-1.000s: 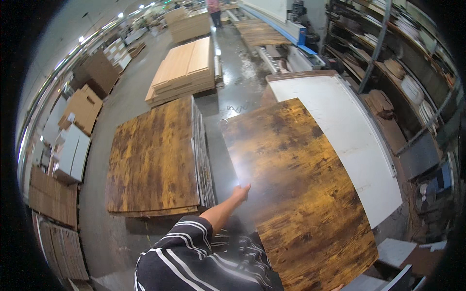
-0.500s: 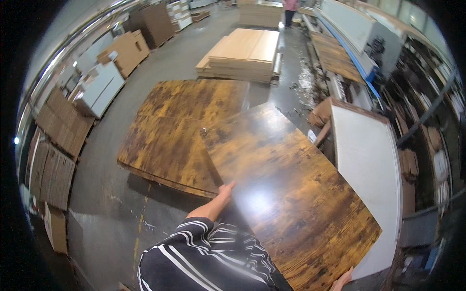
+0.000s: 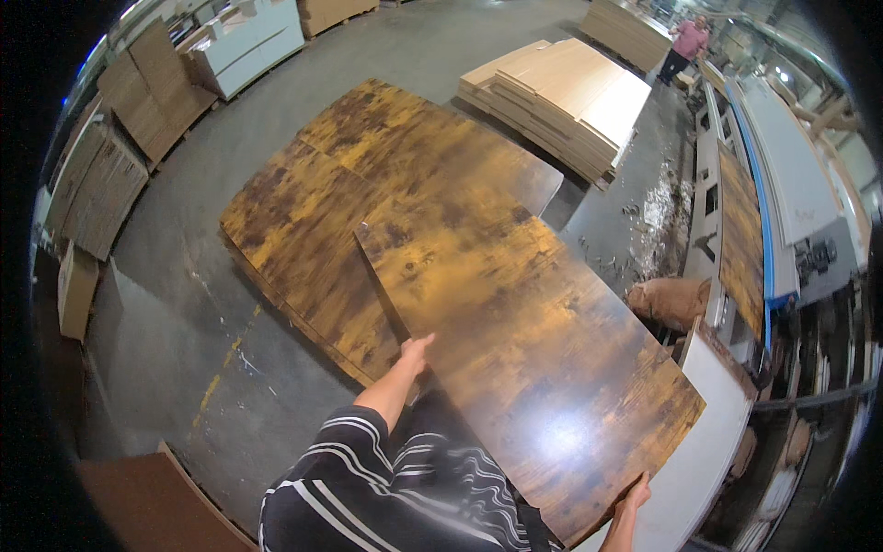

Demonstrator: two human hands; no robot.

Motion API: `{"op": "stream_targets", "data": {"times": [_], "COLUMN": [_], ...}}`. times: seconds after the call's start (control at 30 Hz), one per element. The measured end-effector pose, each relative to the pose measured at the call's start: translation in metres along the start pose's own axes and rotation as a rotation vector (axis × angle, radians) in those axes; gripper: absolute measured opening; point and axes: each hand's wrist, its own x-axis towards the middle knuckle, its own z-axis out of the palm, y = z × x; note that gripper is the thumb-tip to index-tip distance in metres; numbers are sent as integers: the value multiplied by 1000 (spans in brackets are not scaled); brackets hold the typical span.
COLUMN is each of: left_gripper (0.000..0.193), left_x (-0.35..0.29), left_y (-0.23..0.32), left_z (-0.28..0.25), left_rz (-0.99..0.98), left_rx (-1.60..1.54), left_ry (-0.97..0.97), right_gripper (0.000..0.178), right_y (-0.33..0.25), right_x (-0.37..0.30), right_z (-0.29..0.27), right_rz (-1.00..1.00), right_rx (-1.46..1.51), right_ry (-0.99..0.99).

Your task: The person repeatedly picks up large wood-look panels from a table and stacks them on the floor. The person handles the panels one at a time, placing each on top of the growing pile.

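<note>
A large rectangular wood-grain panel, mottled brown and amber with a glossy face, is held between my two hands. My left hand grips its left long edge, fingers partly hidden by the board. At the lower right, my right hand is closed on the near right edge. The panel's far end overlaps a low stack of matching wood-grain panels ahead of me; whether it touches them I cannot tell. Under its right side shows a white panel surface.
A stack of pale boards stands beyond the wood-grain stack. At right runs a long machine with a blue rail, debris scattered on the floor beside it. Cardboard stacks line the left. A person in pink stands far back.
My view has turned left-to-right, so the surroundings appear rotated. The held panel now lies farther over the stack in view, and my right hand shows more fully. Both hands keep their hold.
</note>
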Motion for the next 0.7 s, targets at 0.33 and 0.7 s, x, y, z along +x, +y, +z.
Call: {"op": "stream_targets", "data": {"times": [0.33,0.7], "left_gripper": [69,72], "left_x": [52,72], "left_y": [19,5], "left_z": [105,251], "left_rz": [17,-53], "left_rx": [77,79], "left_ry": [-68,-57], "right_gripper": [38,34], "right_y": [-112,-158], "right_x": [68,138], "right_z": [235,499], "right_rz": [-167,-221], "right_rx": [-213,-236], "right_ry": [-267,-759]}}
